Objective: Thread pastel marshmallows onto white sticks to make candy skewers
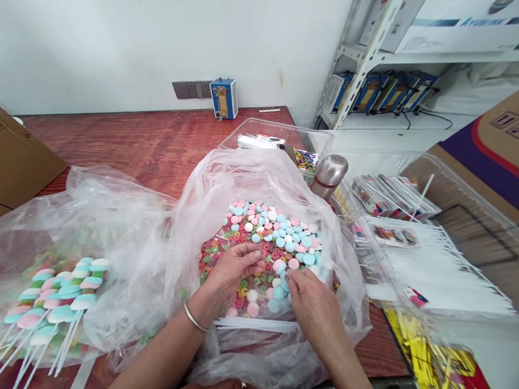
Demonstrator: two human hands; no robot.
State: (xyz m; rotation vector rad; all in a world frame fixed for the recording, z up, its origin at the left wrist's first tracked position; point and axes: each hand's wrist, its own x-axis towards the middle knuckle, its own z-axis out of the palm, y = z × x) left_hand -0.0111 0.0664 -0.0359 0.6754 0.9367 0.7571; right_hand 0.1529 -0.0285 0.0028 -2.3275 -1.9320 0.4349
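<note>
My left hand (240, 265) is closed in a pinch above red and green ring candies (217, 251); what its fingertips hold is too small to make out. On the right, my right hand (316, 298) has its fingers curled closed beside a pale blue marshmallow (284, 282), and its grip is hidden. A pink-and-blue marshmallow (279, 266) is between the two hands. Flat pink, white and blue marshmallows (292, 234) lie over the rings inside a clear plastic bag (203, 183). White sticks (256, 324) lie across the bag's near side.
Finished-looking marshmallow skewers (67, 289) lie on another plastic bag (138, 219) at left. A steel flask (330, 174) stands behind the candy. Clear bins hold white sticks (445, 267) and packets. Yellow ties (414, 350) lie at right; cardboard boxes (10, 158) flank the red-brown table (145, 141).
</note>
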